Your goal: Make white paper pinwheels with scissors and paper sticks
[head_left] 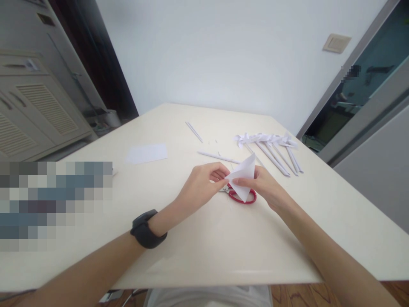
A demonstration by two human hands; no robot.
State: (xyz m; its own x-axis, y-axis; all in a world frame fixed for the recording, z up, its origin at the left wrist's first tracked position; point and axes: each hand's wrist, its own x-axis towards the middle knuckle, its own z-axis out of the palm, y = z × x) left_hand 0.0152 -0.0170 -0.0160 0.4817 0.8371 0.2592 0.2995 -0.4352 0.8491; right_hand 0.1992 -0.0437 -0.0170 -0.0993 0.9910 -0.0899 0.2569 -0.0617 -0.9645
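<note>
Near the middle of the cream worktop we hold a folded white paper piece just above the surface, between both hands. Our left hand, with a black watch on its wrist, has its grip pressed together on the paper's left edge; our right hand pinches the right side, thumb lying on the near face. We judge the paper very light, thin and limp, easy to crease or tear, so it is best taken by the edges or along a fold with light fingertip pressure, as both hands do now. Right beneath it lie red-handled scissors, partly hidden. Farther off, a thin rolled paper stick lies just beyond the hands, a flat white sheet sits to the left, and a row of paper pinwheels on sticks fans out far right, with another stick beyond. No brand, label or writing can be read anywhere.
</note>
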